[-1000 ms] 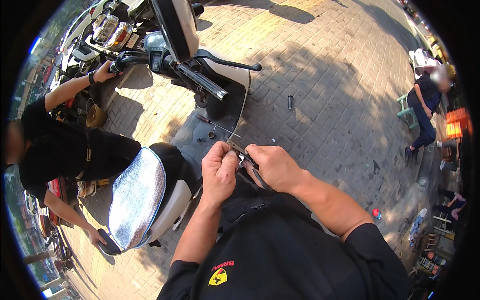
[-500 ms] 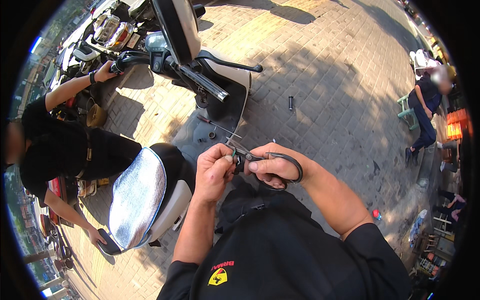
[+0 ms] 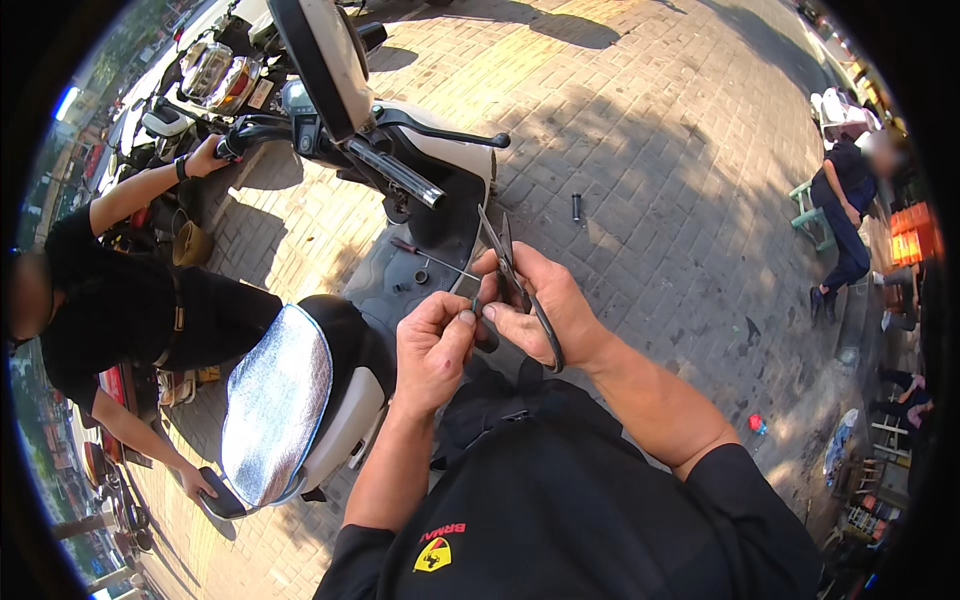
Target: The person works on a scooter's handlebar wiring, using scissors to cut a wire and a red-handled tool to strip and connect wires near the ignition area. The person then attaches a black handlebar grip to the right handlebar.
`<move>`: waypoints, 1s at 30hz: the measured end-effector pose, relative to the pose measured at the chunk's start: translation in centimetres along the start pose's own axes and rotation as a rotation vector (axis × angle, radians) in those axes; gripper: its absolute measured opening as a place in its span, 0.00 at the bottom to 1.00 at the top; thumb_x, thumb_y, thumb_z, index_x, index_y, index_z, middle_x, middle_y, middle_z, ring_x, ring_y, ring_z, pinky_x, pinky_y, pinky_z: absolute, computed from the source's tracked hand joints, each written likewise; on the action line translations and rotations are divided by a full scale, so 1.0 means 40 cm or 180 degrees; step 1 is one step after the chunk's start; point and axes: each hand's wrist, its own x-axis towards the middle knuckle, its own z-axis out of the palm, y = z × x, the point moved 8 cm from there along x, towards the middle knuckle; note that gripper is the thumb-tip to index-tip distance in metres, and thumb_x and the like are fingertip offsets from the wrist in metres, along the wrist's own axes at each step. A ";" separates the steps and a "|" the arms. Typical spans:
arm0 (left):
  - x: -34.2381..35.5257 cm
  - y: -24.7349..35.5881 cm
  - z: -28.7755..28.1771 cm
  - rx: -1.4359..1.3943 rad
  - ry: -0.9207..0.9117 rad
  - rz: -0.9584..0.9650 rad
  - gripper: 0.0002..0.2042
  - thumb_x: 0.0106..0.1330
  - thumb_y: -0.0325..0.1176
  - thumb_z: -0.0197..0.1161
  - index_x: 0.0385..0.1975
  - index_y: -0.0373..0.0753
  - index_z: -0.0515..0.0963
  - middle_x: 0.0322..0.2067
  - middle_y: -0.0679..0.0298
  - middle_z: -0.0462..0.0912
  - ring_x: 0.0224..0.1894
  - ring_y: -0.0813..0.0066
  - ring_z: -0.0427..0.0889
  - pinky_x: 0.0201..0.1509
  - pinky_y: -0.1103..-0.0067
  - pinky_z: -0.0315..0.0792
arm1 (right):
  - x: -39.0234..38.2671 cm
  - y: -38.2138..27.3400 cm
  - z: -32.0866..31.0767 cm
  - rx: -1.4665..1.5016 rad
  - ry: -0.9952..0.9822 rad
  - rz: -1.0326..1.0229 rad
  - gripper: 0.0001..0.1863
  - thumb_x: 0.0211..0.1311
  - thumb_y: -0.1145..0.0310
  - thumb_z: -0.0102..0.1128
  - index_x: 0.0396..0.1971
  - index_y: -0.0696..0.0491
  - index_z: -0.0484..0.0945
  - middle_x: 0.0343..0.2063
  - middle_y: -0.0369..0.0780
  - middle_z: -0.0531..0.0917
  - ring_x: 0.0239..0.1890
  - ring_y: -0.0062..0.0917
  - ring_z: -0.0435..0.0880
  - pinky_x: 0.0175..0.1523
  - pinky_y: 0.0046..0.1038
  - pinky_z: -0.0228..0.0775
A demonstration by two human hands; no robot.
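Observation:
My left hand point(image 3: 432, 345) is closed in a pinch on a thin green piece point(image 3: 475, 304), which looks like wire; most of it is hidden. My right hand point(image 3: 545, 305) is wrapped round black-handled scissors point(image 3: 508, 255). Their blades point up and away, slightly apart, clear of the green piece. The right fingertips are close beside the left ones. Beyond them stands a scooter with a bare metal handlebar end point(image 3: 400, 176). On its footboard point(image 3: 375, 280) lie a screwdriver point(image 3: 432, 257) and a small dark ring-shaped part point(image 3: 421, 276).
A person in black point(image 3: 150, 310) at the left holds the scooter's far handlebar and rear. A silver cover point(image 3: 278, 400) lies on the seat. A black cylinder point(image 3: 576, 207) stands on the paving point(image 3: 660, 260). A seated person point(image 3: 848, 200) is at the right.
My right hand has turned the scissors from the green piece, so the blades now point up. The left hand keeps its pinch and has shifted slightly.

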 end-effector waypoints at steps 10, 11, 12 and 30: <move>-0.009 0.008 0.004 0.0559 0.0277 0.0361 0.07 0.67 0.24 0.56 0.30 0.29 0.79 0.18 0.66 0.79 0.21 0.85 0.75 0.25 0.85 0.69 | 0.004 -0.002 0.012 -0.0394 0.0178 0.0033 0.15 0.54 0.83 0.57 0.43 0.56 0.74 0.27 0.29 0.74 0.29 0.10 0.69 0.35 0.16 0.65; -0.009 0.005 0.002 0.0603 0.0303 0.0333 0.07 0.67 0.24 0.56 0.30 0.29 0.79 0.18 0.66 0.79 0.21 0.85 0.75 0.25 0.84 0.69 | 0.003 0.004 0.013 -0.0343 0.0174 0.0103 0.15 0.54 0.83 0.57 0.43 0.56 0.74 0.27 0.29 0.74 0.29 0.10 0.69 0.35 0.16 0.65; -0.010 0.006 0.003 0.0651 0.0289 0.0341 0.07 0.68 0.24 0.56 0.31 0.29 0.79 0.18 0.66 0.79 0.21 0.85 0.75 0.26 0.84 0.69 | 0.003 0.009 0.013 -0.0291 0.0167 0.0142 0.15 0.54 0.83 0.57 0.43 0.56 0.74 0.27 0.29 0.74 0.29 0.10 0.69 0.35 0.16 0.64; -0.014 -0.004 0.009 0.0181 -0.0016 0.0072 0.04 0.69 0.26 0.53 0.32 0.34 0.73 0.24 0.66 0.77 0.23 0.84 0.72 0.27 0.85 0.67 | 0.004 0.041 0.032 0.1252 -0.0485 0.0775 0.14 0.56 0.78 0.56 0.43 0.58 0.72 0.27 0.34 0.74 0.25 0.16 0.72 0.30 0.20 0.69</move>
